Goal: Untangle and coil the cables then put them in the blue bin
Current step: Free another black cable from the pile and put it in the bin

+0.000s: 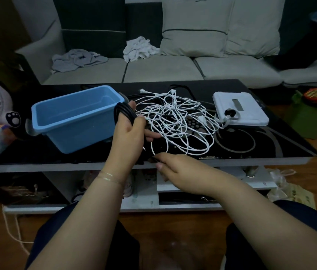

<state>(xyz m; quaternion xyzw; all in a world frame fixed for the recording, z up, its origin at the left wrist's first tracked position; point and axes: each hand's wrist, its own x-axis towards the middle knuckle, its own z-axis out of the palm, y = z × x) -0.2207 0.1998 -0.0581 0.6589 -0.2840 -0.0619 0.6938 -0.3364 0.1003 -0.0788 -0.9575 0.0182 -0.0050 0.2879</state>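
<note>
While the left hand [128,131] stood upright above the near edge of the black table [270,145], a black cable [123,112] was looped in several turns round its fingers, which were mostly straight with the thumb curled against the loops; the coil sat just right of the blue bin [75,117], which held nothing visible; the right hand [173,166] lay lower, at the table's near edge, its thumb and forefinger pinched on a dark end of the same cable, though the light was too dim to see the grip clearly; right of the left hand a tangle of white cables [175,121] sprawled over the table, reaching a white box [239,108] at the far right; a grey sofa [163,69] stood beyond.
</note>
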